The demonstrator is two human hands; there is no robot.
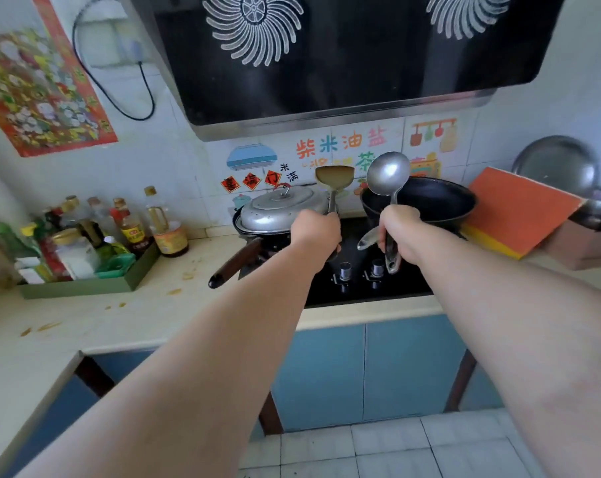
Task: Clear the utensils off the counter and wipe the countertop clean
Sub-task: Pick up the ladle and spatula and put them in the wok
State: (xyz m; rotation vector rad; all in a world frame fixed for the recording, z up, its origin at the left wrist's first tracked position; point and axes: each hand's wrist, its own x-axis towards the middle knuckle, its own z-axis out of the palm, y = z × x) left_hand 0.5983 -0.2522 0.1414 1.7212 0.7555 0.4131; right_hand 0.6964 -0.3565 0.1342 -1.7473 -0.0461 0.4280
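Left hand (314, 232) grips the handle of a metal spatula (334, 177), blade up. Right hand (401, 232) grips a metal ladle (388, 174), bowl up, and a small spoon (368, 240) that pokes out below. Both hands are over the black stove (361, 288), between a lidded pan (278, 210) and a black wok (430, 201).

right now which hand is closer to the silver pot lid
Left. The left hand, gripping the spatula, sits just off the right edge of the silver lid. The right hand, holding the ladle, is farther right, in front of the black wok.
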